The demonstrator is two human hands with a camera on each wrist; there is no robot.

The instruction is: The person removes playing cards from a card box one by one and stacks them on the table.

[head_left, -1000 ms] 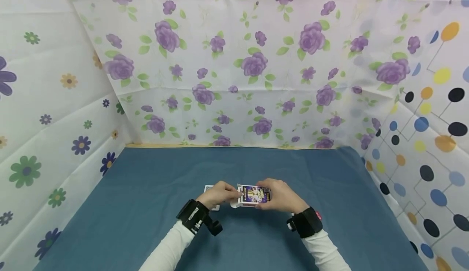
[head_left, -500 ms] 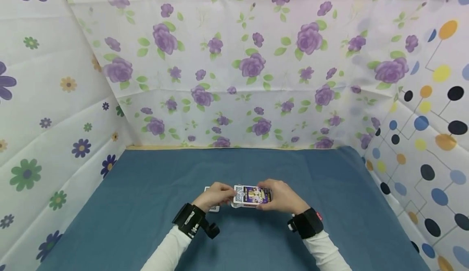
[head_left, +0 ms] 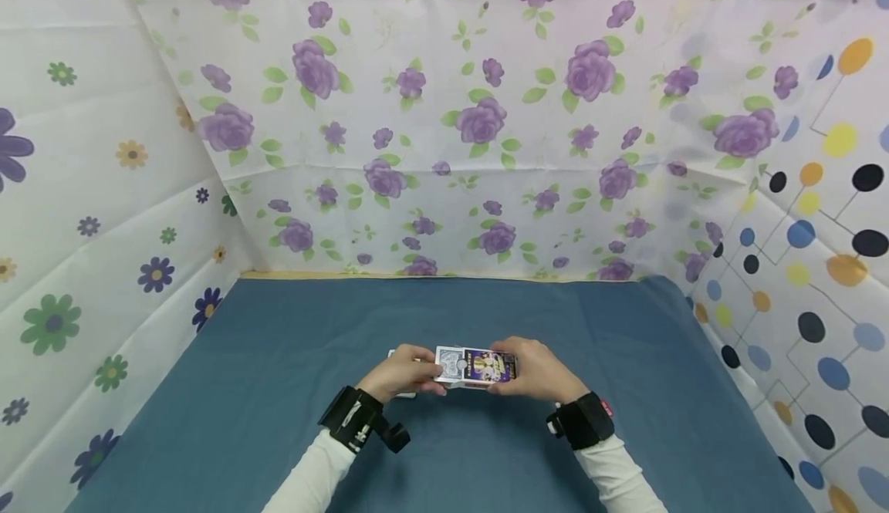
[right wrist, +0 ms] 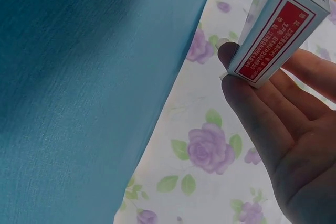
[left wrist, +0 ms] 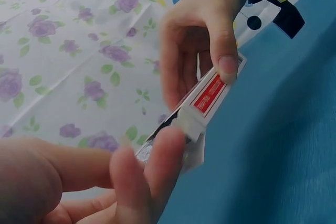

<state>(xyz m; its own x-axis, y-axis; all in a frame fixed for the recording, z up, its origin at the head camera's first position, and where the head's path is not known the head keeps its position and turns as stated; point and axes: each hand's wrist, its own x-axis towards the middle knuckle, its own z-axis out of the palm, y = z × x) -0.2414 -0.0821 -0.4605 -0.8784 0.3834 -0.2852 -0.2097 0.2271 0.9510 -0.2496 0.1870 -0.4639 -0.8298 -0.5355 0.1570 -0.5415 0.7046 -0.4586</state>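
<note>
My right hand (head_left: 536,371) grips a playing card box (head_left: 486,366) by its right end, holding it over the blue cloth. Purple and gold art covers the box's top face; in the right wrist view the narrow side of the box (right wrist: 277,40) carries a red panel with white print. From its open left end stick out playing cards (head_left: 450,361) with a grey patterned back. Thumb and fingers of my left hand (head_left: 396,374) pinch the free end of these cards. Close up in the left wrist view, an end flap (left wrist: 194,153) hangs at the box's mouth.
Partly hidden under my left hand, another white-edged card or card stack (head_left: 407,395) lies on the blue tablecloth (head_left: 312,328). Floral sheets (head_left: 430,112) rise at the back and left, a dotted sheet (head_left: 812,266) at the right.
My left hand has moved a little left, drawing the cards out of the box so that more of their patterned back shows. The right hand and box have stayed nearly in place.
</note>
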